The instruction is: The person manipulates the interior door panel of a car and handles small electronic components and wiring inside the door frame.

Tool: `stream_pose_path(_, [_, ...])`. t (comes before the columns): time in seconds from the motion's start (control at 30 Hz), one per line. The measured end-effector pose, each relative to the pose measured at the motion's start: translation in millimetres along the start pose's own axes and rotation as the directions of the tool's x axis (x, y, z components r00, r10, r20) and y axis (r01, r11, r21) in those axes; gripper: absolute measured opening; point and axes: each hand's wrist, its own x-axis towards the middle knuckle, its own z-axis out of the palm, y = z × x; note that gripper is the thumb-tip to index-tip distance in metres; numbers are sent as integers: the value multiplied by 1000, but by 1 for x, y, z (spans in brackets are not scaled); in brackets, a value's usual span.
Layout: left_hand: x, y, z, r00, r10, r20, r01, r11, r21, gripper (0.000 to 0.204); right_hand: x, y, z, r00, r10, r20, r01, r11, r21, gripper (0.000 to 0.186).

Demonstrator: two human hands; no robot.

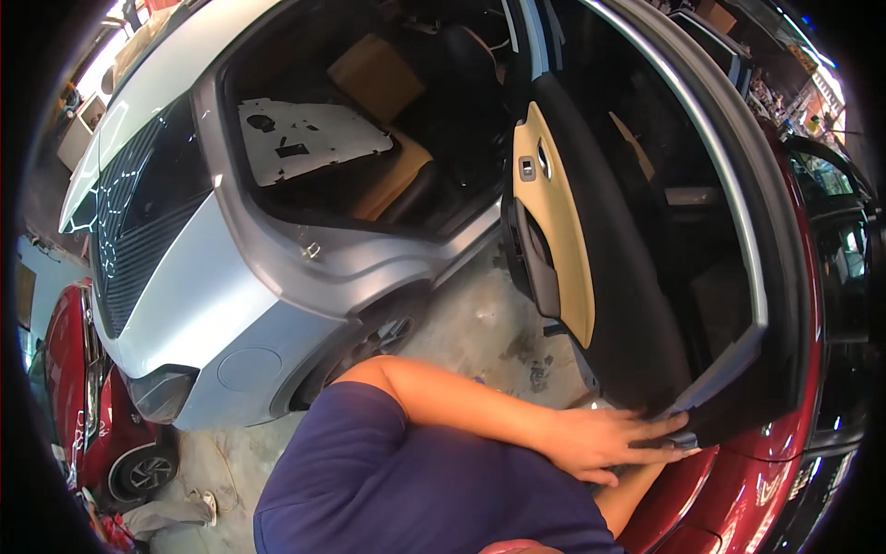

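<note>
Count: one silver car [198,305], one open car door [637,268], two red cars [88,406], one white panel [309,138], one hand [604,441].

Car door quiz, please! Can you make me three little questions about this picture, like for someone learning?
1. True or false: the left hand lies with its fingers stretched out on the edge of the open car door.
2. What colour is the inner trim panel of that door? A) tan B) green C) white
3. Fill the gap: beside the silver car, at the lower left, stands a ____ car.

Key: 1 true; 2 A; 3 red.
</note>
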Motion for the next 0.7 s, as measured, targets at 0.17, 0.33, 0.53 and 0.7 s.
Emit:
stream_pose_path(0.17, [6, -22, -2, 988, 153, -26, -155, 986, -68, 85, -16, 27, 18, 977, 199, 79, -193, 978, -82, 52])
stream_pose_path(0.33, [-5, -34, -23, 988, 157, -13, -157, 976, -148, 69, -35, 69, 65, 830, 502, 245, -450, 861, -239, 50])
stream_pose_path(0.53, [-25, -51, -58, 991, 130, 42, -118, 968, -224, 42, -75, 118, 133, 442, 803, 400, -596, 596, -538, 47])
stream_pose_path(0.7, [-73, -78, -106, 998, 47, -42, -58, 952, -300, 36, -107, 153, 185, 149, 910, 387, -558, 401, -727, 46])
